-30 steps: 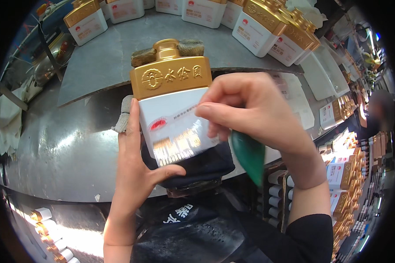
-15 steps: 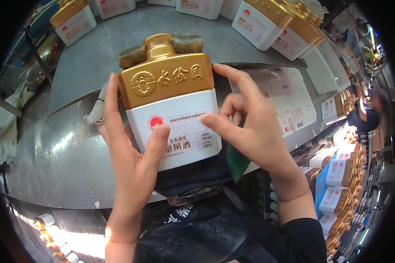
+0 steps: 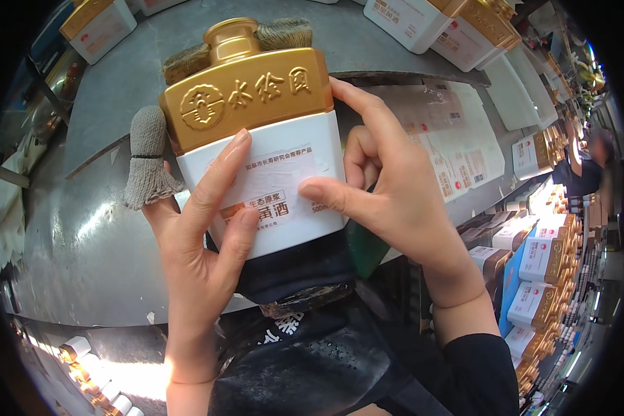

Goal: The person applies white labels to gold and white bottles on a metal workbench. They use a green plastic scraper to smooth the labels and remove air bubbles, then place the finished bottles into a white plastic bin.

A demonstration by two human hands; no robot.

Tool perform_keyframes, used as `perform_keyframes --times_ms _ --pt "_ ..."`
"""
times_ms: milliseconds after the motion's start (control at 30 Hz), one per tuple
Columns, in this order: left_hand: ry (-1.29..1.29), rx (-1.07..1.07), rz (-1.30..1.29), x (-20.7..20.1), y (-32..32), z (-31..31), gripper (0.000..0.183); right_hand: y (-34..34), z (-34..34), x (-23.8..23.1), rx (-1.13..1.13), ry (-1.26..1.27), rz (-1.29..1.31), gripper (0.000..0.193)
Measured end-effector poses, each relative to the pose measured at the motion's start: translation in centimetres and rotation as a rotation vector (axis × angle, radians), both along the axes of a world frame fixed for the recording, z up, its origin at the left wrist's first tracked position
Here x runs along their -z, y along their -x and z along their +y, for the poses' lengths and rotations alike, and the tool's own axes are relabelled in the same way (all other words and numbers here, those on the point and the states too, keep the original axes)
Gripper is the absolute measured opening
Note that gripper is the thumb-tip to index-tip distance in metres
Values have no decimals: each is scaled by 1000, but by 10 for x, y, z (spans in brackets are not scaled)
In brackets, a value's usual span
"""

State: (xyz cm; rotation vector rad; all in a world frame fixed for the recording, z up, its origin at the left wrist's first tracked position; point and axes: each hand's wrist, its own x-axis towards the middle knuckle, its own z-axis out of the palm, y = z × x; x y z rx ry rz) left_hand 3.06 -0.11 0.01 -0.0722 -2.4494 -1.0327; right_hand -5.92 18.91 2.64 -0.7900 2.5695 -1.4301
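A flat white bottle [image 3: 260, 204] with a gold embossed shoulder and neck lies tilted before me, front up. A thin, wrinkled clear label [image 3: 274, 173] with red and brown print sits on its white face. My left hand [image 3: 197, 236] is open: index finger and thumb are stretched out on the label's left side, hiding part of it. A grey knitted finger cover [image 3: 148, 156] is on another left finger, off the bottle's left edge. My right hand [image 3: 388, 184] grips the right side, index finger at the gold shoulder's edge, thumb on the label, other fingers curled.
Beneath the bottle is a black padded support [image 3: 295, 270]. Two worn blocks [image 3: 284, 33] flank its neck. Printed label sheets [image 3: 457, 139] lie to the right on the metal table [image 3: 97, 256]. Similar bottles [image 3: 412, 24] stand behind, with stacked rows [image 3: 534, 305] at right.
My left hand has moved from the bottle's left edge onto its front, the index finger now over the label. The bottle appears slightly higher and further left; the knitted cover shows more.
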Motion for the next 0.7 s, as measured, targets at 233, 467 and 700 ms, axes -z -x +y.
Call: perform_keyframes --times_ms 233,467,700 --pt "-88 -18 -44 3 -10 -4 45 1 3 -5 -21 36 -92 79" --pt "-68 27 -48 4 -7 -1 43 2 3 2 -48 31 -51 78" --pt "-163 14 50 15 -10 -17 44 39 44 14 22 619 -577 32"
